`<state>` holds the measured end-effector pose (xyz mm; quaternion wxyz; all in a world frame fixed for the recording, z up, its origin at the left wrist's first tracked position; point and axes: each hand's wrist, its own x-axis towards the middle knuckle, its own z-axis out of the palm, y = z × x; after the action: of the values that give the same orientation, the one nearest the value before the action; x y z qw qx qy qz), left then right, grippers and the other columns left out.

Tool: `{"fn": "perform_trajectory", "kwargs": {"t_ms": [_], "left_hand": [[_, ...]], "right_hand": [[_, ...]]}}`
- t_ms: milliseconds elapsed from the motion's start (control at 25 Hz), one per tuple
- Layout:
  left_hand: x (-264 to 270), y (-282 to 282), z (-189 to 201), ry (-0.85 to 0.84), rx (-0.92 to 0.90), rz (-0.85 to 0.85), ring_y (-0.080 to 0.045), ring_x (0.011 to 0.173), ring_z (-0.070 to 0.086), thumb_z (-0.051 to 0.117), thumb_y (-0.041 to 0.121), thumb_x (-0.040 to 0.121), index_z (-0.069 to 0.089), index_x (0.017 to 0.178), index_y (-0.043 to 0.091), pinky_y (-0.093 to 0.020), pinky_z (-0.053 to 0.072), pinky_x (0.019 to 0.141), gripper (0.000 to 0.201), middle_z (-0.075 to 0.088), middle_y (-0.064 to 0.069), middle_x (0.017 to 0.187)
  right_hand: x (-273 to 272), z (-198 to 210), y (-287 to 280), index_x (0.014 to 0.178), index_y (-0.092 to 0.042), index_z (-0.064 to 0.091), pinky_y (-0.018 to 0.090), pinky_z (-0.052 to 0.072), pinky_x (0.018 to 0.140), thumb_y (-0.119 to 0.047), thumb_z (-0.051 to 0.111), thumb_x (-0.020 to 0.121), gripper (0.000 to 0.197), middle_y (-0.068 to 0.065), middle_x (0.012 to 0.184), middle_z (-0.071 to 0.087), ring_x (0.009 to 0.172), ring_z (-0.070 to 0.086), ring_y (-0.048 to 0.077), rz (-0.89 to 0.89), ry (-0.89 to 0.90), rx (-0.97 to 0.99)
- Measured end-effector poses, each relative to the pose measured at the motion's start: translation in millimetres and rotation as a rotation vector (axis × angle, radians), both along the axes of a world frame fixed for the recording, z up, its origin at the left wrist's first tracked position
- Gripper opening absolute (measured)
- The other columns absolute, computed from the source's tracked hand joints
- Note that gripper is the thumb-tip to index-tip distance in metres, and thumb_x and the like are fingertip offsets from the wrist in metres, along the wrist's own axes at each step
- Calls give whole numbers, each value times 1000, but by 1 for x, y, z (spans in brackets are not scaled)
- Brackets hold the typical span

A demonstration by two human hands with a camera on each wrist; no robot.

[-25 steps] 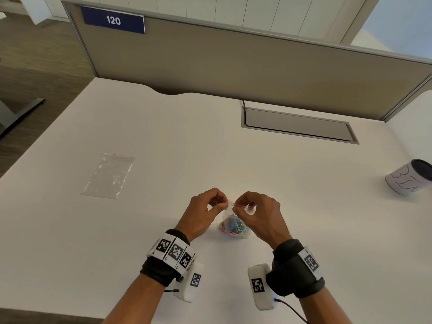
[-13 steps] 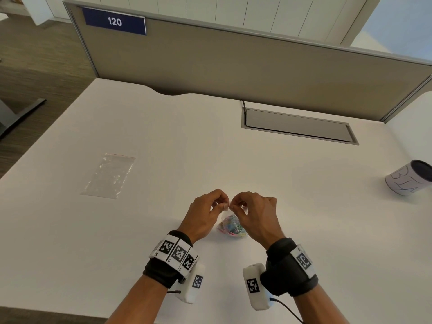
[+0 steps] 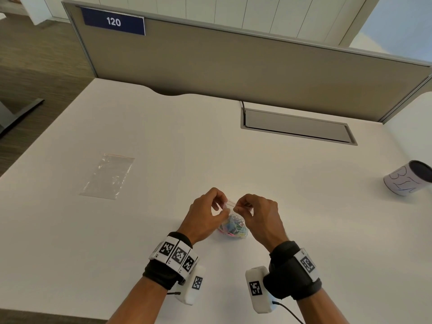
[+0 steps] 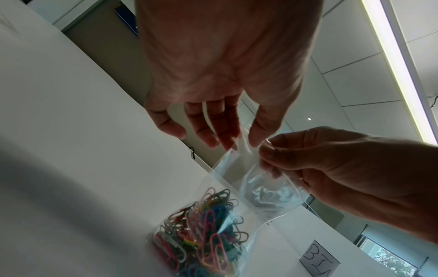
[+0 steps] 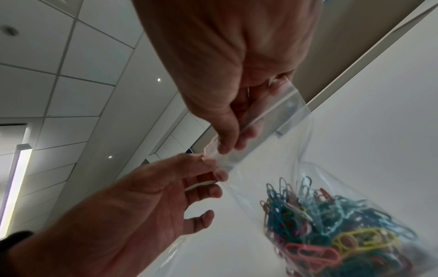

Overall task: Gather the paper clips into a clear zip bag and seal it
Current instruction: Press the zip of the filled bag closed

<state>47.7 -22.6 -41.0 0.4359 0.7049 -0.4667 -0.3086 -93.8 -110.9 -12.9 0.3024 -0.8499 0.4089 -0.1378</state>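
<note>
Left hand (image 3: 203, 216) and right hand (image 3: 258, 213) both pinch the zip bag (image 4: 239, 204) top, paper clips (image 3: 232, 228) bunched inside, bottom on the desk (image 3: 163, 136)

A white desk (image 3: 233, 160) is carrying an empty clear bag (image 3: 107, 176), a tipped cup (image 3: 408, 178) and a bag of paper clips (image 3: 233, 228).

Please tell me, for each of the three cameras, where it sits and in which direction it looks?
Head: worn above, looks down at the desk; both forearms, left hand and right hand show.
Left wrist: looks up along the left hand at the zip bag.
Right wrist: looks up along the right hand.
All three share the bag of paper clips.
</note>
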Motion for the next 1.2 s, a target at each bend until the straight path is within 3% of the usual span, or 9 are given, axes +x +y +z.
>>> {"fn": "perform_trajectory", "kwargs": {"t_ms": [120, 280, 520, 720, 840, 960, 1080, 1200], "left_hand": [[1, 0, -4, -33, 19, -28, -11, 86, 58, 54, 45, 82, 55, 87, 31, -48, 48, 87, 15, 63, 14, 87], [2, 0, -5, -101, 37, -7, -7, 86, 53, 56, 38, 86, 51, 82, 36, -52, 42, 91, 6, 62, 17, 87], [1, -2, 0, -109, 49, 17, -6, 88, 51, 57, 36, 88, 51, 81, 34, -50, 40, 94, 9, 59, 18, 88], [-3, -3, 0, -72, 33, 3, -1, 90, 48, 60, 46, 74, 54, 84, 40, -49, 42, 93, 13, 59, 19, 93], [-4, -4, 0, -61, -2, 15, -2, 87, 50, 60, 45, 76, 54, 74, 49, -52, 42, 91, 7, 60, 20, 86], [-1, -3, 1, -68, -4, 37, 0, 85, 50, 63, 44, 74, 53, 70, 49, -53, 41, 91, 11, 61, 22, 82], [3, -3, 2, -80, -8, 43, 1, 85, 51, 65, 43, 74, 53, 69, 48, -52, 41, 90, 13, 61, 25, 84], [5, -4, 2, -92, -9, 51, 1, 85, 50, 71, 35, 77, 53, 67, 47, -50, 40, 91, 24, 62, 23, 79]], "right_hand": [[0, 1, 1, 78, -21, 68, 40, 49, 85, -26, 68, 83, 7, -9, 74, 70, 73, 64, 11, 19, -8, 4], [-8, 7, -2, 87, -16, 71, 22, 50, 71, -25, 75, 78, 13, -5, 81, 71, 76, 64, 11, 15, -54, 94], [-13, 3, -5, 78, -15, 68, 17, 45, 67, -17, 71, 82, 5, -8, 72, 66, 72, 61, 8, -9, -64, 82], [-10, 0, -5, 77, -16, 67, 28, 48, 73, -17, 69, 83, 7, -7, 74, 65, 73, 61, 11, 24, -44, 36], [-15, 1, -6, 81, -18, 69, 11, 42, 64, -21, 75, 78, 7, -10, 76, 67, 73, 60, 5, 18, -106, 93], [-29, 0, -11, 88, -21, 69, 5, 41, 63, -25, 80, 73, 19, -13, 83, 68, 76, 59, 2, -15, -122, 119], [-41, -6, -14, 78, -22, 67, 12, 43, 59, -25, 80, 73, 14, -10, 78, 69, 71, 61, 6, -89, -138, 166], [-47, -12, -17, 73, -22, 68, 25, 52, 65, -22, 78, 75, 10, -6, 75, 72, 73, 64, 6, -158, -225, 251]]}}
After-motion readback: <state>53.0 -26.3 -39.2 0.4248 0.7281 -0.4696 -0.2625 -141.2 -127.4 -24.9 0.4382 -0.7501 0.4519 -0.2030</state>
